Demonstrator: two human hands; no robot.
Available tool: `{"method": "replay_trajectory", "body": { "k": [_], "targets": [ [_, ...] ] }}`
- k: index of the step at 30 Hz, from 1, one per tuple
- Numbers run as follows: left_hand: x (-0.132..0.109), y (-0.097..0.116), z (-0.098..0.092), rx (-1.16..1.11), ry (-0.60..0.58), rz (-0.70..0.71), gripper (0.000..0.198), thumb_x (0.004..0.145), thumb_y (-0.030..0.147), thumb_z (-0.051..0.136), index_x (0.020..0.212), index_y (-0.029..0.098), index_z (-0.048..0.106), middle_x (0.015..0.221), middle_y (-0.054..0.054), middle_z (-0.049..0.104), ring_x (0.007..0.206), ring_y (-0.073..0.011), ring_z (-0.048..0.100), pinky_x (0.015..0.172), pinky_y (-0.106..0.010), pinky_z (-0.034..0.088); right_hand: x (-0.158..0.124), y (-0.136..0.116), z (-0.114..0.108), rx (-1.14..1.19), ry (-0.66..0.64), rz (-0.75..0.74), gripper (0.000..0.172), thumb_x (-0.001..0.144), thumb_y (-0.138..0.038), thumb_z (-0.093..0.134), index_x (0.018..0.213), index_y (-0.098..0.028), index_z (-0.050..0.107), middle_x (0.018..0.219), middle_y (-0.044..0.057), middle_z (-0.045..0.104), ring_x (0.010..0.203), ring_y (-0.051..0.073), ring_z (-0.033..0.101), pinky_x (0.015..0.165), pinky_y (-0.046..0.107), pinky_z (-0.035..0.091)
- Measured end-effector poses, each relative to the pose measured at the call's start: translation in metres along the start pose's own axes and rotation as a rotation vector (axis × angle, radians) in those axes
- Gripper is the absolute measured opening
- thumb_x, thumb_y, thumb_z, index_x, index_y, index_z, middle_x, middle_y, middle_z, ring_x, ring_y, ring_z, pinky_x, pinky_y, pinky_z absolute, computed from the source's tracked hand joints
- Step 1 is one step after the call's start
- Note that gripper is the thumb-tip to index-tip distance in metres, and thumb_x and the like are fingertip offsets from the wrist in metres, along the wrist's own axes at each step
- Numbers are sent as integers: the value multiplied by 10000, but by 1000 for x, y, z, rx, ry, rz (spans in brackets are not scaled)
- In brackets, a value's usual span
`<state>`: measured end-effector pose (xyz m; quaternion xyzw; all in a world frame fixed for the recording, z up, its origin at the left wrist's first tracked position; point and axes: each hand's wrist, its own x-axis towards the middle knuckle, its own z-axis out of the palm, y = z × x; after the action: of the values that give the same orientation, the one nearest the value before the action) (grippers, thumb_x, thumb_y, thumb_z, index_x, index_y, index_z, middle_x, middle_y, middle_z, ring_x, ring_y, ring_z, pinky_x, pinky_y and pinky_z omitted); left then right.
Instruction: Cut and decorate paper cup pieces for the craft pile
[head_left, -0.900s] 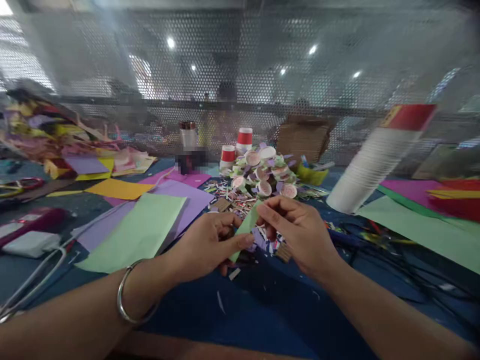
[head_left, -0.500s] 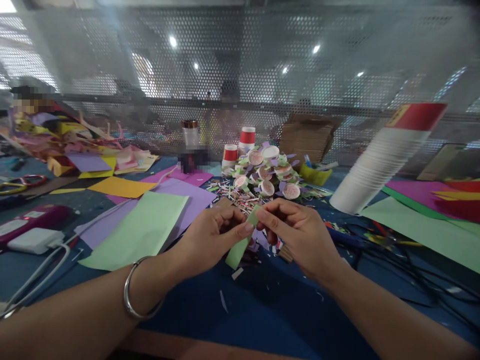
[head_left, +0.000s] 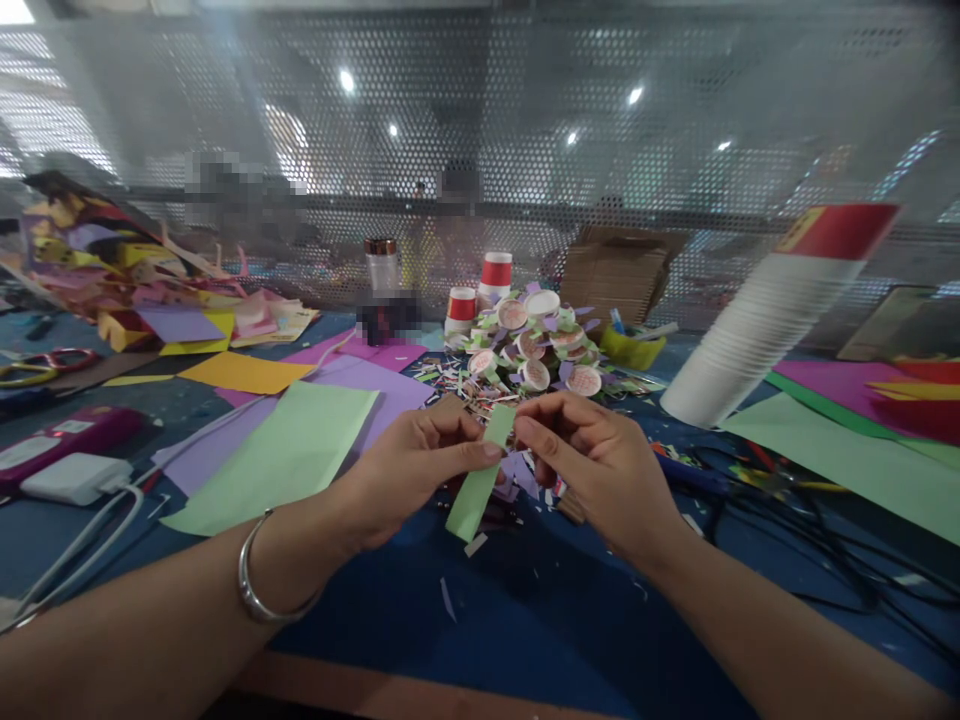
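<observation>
Screen: a grey perforated panel (head_left: 525,60) is standing behind everything, with lights showing on it as bright spots.
Counter: the dark blue counter (head_left: 390,620) is spreading beneath the hands, carrying paper, cups and cables.
Cup stack: a tall stack of white paper cups (head_left: 757,325) is leaning to the right, ending in a red cup at its top.
Green sheet: a pale green sheet (head_left: 281,460) is lying left of the hands, overlapping a purple sheet (head_left: 397,388).
Pile: round-faced pieces with green and purple tabs (head_left: 534,345) are heaping up beyond the hands.
Left hand: it (head_left: 397,470) is pinching the strip, its thumb pressing flat on the face.
Right hand: it (head_left: 600,465) is curling its fingers narrowly beside the strip's upper end; whether it is gripping the edge, I cannot tell.
Strip: the narrow pale green strip (head_left: 471,500) is slanting between the hands above the counter, looking plain, matt and straight-edged, its lower end hanging free.
Scrap: a small pale scrap (head_left: 475,545) is lying just below that end.
</observation>
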<state>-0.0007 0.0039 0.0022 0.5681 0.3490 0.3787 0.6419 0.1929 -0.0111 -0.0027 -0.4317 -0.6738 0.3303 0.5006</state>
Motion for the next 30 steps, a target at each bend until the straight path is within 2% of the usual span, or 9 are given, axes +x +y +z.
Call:
{"method": "replay_trajectory", "body": {
  "k": [3,7,11,16,22,26,30],
  "targets": [
    [1,3,0,-189,78,-54,262,758,292,814,733,170,584,630,50,597,521,-64,511,490,-177,408,-3,-1,1,-181,70,-216,105,941,-263,664,1031,-211,672,772,-21,632,600,93,569,538,225,459],
    [2,2,-1,-295,147,-58,288,716,267,852,711,161,585,602,59,576,515,-50,525,476,-141,405,-6,-2,4,-376,-62,-554,206,926,-91,613,1089,-205,666,964,29,660,812,126,606,721,259,501],
    [3,1,-1,-303,147,-60,293,718,275,847,696,161,579,593,63,562,514,-54,537,508,-154,445,-8,-1,8,-421,-151,-651,254,918,-25,573,1090,-186,666,1016,59,649,962,156,619,844,285,500],
    [3,0,1,-212,133,-33,271,722,298,831,700,153,603,613,47,606,535,-60,573,506,-153,464,-8,0,8,-337,-127,-597,186,934,-62,591,1054,-177,676,984,51,648,942,156,615,818,279,491],
    [1,0,1,-77,71,-8,257,698,319,818,720,146,629,638,9,670,550,-89,628,538,-190,504,-4,0,7,-266,-93,-366,41,962,-207,626,948,-199,664,885,17,615,835,155,590,762,302,464],
    [1,-1,0,3,73,-62,185,774,302,748,773,162,628,616,11,671,523,-92,625,524,-192,483,-5,-2,7,-199,-87,-221,90,955,-268,644,879,-220,646,820,-18,553,711,124,547,669,281,436],
    [1,-2,-1,109,50,-28,184,803,308,719,755,160,622,585,22,636,518,-87,601,494,-173,444,-5,-3,7,-83,-112,-106,110,933,-319,663,878,-227,643,846,-16,546,642,109,531,587,271,426]
  ]
}}
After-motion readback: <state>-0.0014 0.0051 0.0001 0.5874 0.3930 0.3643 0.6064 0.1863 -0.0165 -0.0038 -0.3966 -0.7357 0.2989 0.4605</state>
